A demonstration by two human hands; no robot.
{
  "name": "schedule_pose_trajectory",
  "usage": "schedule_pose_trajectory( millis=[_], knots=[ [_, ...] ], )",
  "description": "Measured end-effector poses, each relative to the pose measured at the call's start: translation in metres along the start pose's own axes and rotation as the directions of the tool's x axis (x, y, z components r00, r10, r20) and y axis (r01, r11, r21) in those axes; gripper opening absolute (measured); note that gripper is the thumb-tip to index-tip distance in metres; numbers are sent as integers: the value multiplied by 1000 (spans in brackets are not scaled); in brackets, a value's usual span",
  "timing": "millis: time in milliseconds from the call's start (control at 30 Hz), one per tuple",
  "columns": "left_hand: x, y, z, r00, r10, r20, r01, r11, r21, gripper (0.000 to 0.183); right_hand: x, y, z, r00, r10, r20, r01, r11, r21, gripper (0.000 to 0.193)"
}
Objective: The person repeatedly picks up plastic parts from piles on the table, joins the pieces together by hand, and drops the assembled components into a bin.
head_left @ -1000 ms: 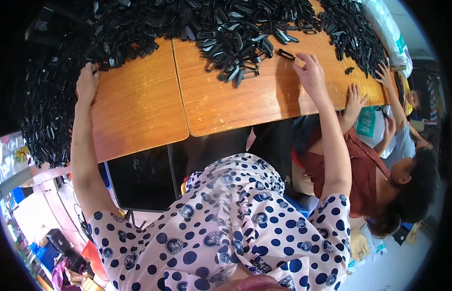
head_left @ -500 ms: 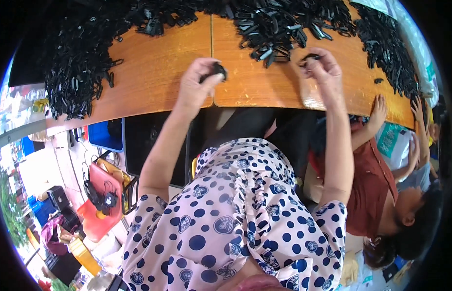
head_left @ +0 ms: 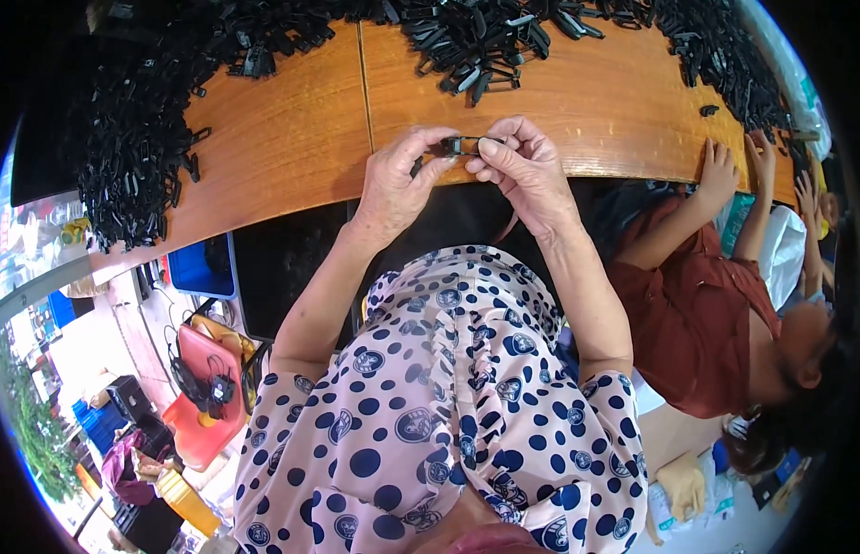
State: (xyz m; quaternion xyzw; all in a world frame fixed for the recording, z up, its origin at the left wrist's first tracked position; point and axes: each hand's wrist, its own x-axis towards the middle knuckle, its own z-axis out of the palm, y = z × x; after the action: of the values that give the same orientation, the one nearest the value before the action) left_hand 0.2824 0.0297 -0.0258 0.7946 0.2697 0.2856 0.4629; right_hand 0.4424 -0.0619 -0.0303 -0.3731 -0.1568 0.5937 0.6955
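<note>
A small black plastic piece [head_left: 461,145], shaped like a narrow open frame, spans the gap between my two hands above the table's near edge. My left hand [head_left: 396,185] pinches its left end, and another dark bit shows against the palm; its kind is hidden. My right hand [head_left: 533,175] is closed on the right end, thumb laid over it. Beyond the hands lies a pile of similar black pieces [head_left: 476,42] at the far middle of the table.
More black pieces [head_left: 125,138] are heaped along the left of the wooden table [head_left: 282,120] and down its right side [head_left: 726,69]. One loose piece [head_left: 709,111] lies at right. A co-worker's hand [head_left: 719,171] rests at the edge. A red stool [head_left: 213,397] and blue crate [head_left: 201,268] stand lower left.
My right hand has come left and met my left hand, which has shifted slightly right. Both now grip one black piece. A co-worker's arms at right have moved a little.
</note>
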Motion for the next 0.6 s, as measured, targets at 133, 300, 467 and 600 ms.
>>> schedule_pose_trajectory(
  millis=[133,300,467,600],
  knots=[
    [0,4,-1,1000,18,20,-18,1000,15,26,0,-2,-5,999,28,17,-28,999,-20,16],
    [-3,6,-5,997,67,23,-68,996,56,26,-2,-3,-3,993,121,0,-121,991,-48,17],
    [-9,6,-9,987,151,57,-158,978,134,25,-3,-10,3,982,189,-12,-184,934,-305,19],
    [-15,8,-12,956,284,77,-294,905,308,23,-5,-9,4,977,212,-8,-181,814,-552,23]
  ],
)
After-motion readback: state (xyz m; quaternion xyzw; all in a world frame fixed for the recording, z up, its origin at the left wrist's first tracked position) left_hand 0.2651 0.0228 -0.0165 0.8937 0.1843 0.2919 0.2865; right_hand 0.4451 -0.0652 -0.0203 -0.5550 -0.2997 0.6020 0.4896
